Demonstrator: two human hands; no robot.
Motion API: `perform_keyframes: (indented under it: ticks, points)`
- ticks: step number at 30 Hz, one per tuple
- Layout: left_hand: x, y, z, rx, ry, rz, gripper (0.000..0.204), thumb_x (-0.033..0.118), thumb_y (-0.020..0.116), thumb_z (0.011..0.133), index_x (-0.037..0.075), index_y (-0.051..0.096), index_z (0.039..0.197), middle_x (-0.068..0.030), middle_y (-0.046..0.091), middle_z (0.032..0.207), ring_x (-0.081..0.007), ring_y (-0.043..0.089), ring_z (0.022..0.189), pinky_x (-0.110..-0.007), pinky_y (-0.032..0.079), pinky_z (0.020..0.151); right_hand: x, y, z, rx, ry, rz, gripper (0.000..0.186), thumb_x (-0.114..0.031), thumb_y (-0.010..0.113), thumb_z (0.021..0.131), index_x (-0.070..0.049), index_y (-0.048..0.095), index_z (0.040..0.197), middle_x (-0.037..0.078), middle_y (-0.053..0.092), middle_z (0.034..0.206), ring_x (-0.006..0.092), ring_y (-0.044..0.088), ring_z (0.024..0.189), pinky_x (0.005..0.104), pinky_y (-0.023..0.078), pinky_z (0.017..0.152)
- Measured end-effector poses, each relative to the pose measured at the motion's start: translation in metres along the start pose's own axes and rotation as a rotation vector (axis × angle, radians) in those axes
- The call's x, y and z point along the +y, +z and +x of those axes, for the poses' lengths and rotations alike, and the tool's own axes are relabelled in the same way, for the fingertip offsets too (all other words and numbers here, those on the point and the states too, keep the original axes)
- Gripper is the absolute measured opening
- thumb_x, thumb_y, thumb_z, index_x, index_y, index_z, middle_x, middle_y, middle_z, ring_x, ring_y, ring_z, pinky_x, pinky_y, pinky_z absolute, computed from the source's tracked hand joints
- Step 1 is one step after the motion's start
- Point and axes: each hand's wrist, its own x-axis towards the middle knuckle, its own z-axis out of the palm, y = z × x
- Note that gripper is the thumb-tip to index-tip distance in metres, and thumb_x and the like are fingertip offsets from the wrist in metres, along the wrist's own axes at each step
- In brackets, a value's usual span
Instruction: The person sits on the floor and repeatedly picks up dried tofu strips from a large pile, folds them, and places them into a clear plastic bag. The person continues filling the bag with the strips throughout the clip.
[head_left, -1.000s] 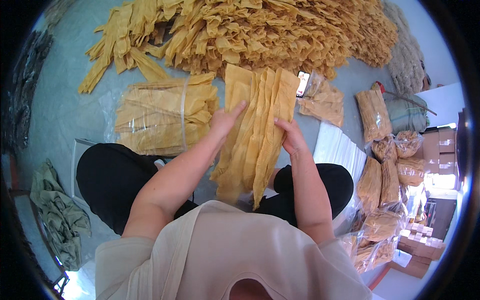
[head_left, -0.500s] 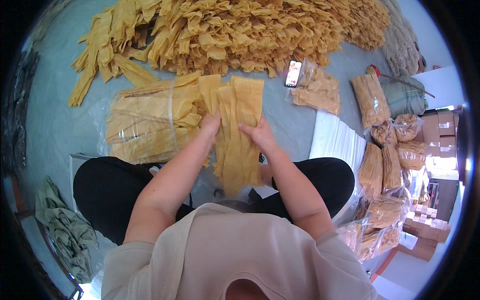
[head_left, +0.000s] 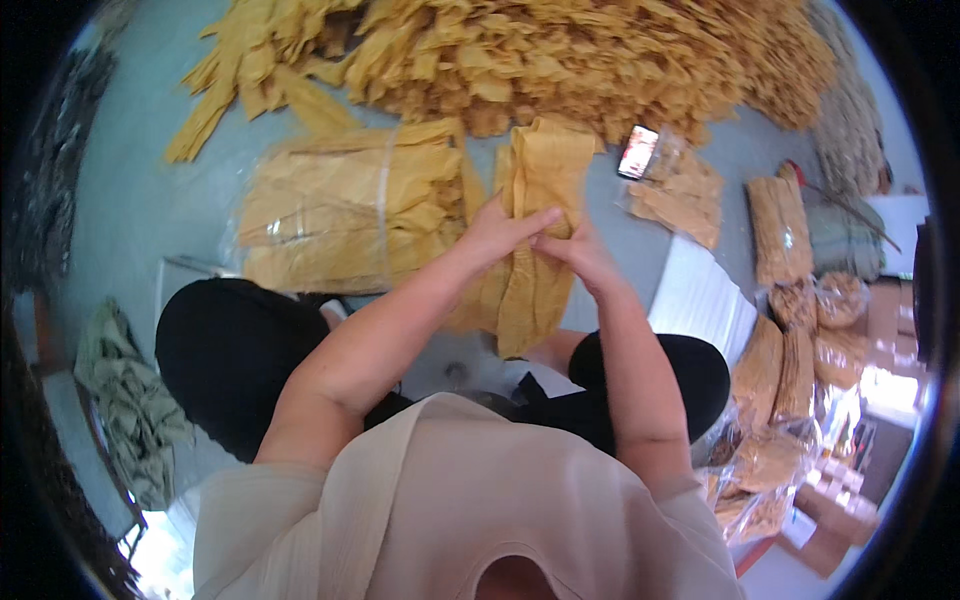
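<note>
A bunch of long yellow sheets, wrinkled like dried tofu skin, hangs lengthwise between my hands in front of my crossed legs. My left hand is closed round its left side, thumb lying across the top. From the right, my right hand grips the same bunch, its thumb close to the left thumb. The fingers beneath are hidden. Left of the bunch lies a wide bundle of similar sheets on clear plastic, with a pale band round it; its right end is close to my left hand.
Along the far side spreads a large heap of yellow sheets. A lit phone rests beside a small clear bag of sheets. Right of my knee is a white stack; filled bags lie beyond. Green cloth lies left.
My hands have come closer together, gathering the bunch narrower, with the left thumb now across it. The view has shifted, so the surroundings sit further right.
</note>
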Motion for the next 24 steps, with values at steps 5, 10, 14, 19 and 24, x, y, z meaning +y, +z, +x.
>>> perform_keyframes:
  ticks: [5,10,14,19,24]
  points:
    - [0.036,-0.03,-0.012,0.246,0.014,-0.436,0.049,0.024,0.072,0.081,0.0,0.054,0.119,-0.0108,0.063,0.112,-0.0218,0.062,0.1,-0.035,0.05,0.087,-0.023,0.031,-0.018,-0.08,-0.044,-0.042,0.08,-0.015,0.08,0.07,-0.004,0.036,0.137,0.009,0.055,0.124,0.0197,0.054,0.11,0.0323,0.043,0.095]
    - [0.018,-0.06,-0.024,0.297,0.056,-0.745,0.049,0.029,0.068,0.085,0.001,0.052,0.122,-0.0114,0.059,0.117,-0.0235,0.059,0.105,-0.036,0.048,0.091,-0.022,0.044,-0.016,-0.208,0.253,0.089,0.075,-0.008,0.077,0.072,-0.003,0.04,0.137,0.008,0.056,0.125,0.0185,0.054,0.113,0.0318,0.04,0.099]
    - [-0.016,-0.135,-0.027,0.468,0.022,-0.494,0.048,0.032,0.067,0.086,0.0,0.051,0.119,-0.0125,0.058,0.117,-0.0244,0.058,0.105,-0.037,0.047,0.09,-0.013,0.044,-0.014,-0.215,0.327,0.195,0.072,-0.006,0.077,0.071,-0.003,0.043,0.135,0.008,0.058,0.122,0.0183,0.055,0.111,0.0317,0.041,0.098]
    - [-0.041,-0.188,-0.042,0.726,-0.138,1.118,0.041,0.021,0.065,0.081,0.004,0.05,0.114,-0.0168,0.059,0.106,-0.0275,0.06,0.094,-0.039,0.049,0.081,0.0,0.033,-0.013,-0.226,0.351,0.157,0.071,-0.006,0.076,0.072,-0.003,0.043,0.135,0.008,0.057,0.123,0.0182,0.055,0.111,0.0319,0.042,0.097]
    - [-0.04,-0.213,-0.024,0.694,-0.206,1.15,0.019,0.009,0.061,0.075,0.006,0.053,0.092,-0.0108,0.057,0.08,-0.0256,0.06,0.077,-0.034,0.051,0.074,0.019,0.04,-0.003,-0.372,0.425,0.126,0.067,-0.007,0.074,0.075,-0.005,0.044,0.135,0.006,0.058,0.123,0.0171,0.055,0.111,0.0318,0.042,0.096]
